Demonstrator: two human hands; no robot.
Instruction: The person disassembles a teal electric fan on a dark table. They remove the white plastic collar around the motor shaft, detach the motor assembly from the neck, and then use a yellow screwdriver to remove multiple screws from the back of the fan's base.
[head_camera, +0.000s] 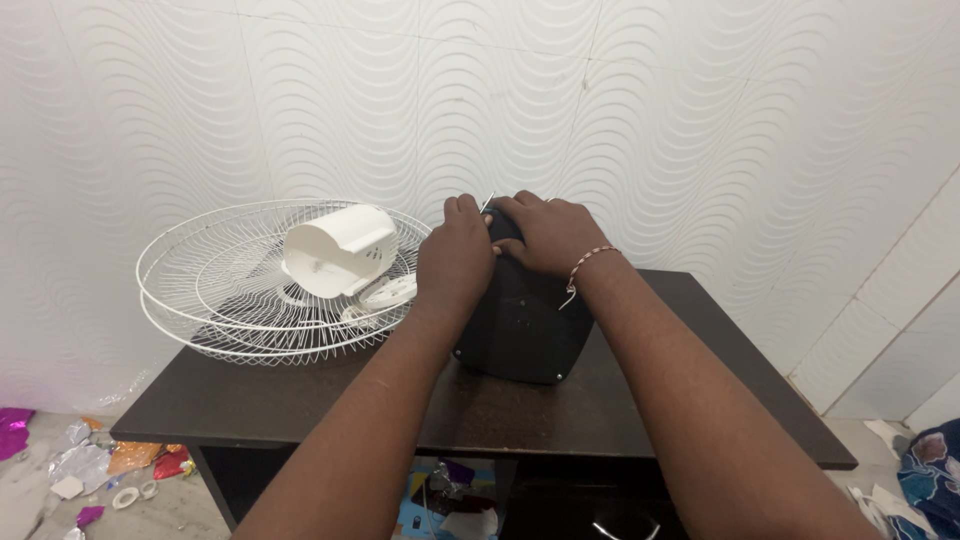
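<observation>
Both my hands, left hand (456, 250) and right hand (545, 232), have fingers curled tight over the top of the black fan base (520, 325), upright mid-surface (300, 400). Looks heavy, rigid, smooth; grip the upper neck.

White fan grille (200, 300), white motor cover (340, 248)

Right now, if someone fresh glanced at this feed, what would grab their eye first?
Probably the two hands at the centre: the left hand and right hand meet on top of a black fan housing standing on the dark table, with a thin metal tool tip poking up between them. Next, the white wire fan guards stacked at the table's left, with a white motor cover lying inside.
</observation>
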